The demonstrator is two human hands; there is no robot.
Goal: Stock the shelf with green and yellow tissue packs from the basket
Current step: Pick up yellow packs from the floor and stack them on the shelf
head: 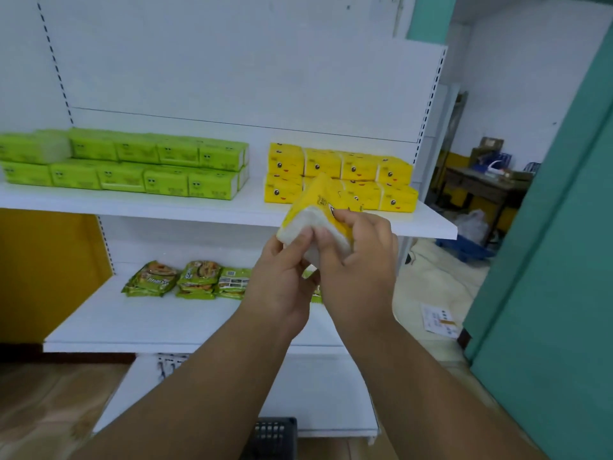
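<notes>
Both my hands hold one yellow tissue pack [323,202] tilted in the air, just in front of the white upper shelf [428,224]. My left hand [282,280] pinches its white end from below, and my right hand [360,257] grips its right side. Behind it on the shelf stand yellow tissue packs [358,167] in two layers. Green tissue packs [149,161] are stacked in two layers at the shelf's left. A corner of the dark basket [275,433] shows between my forearms at the bottom.
Green snack packets [195,277] lie at the back of the lower shelf [139,323]. A teal door [564,260] stands at the right. Beyond it are a cluttered desk [487,184] and bags on the floor.
</notes>
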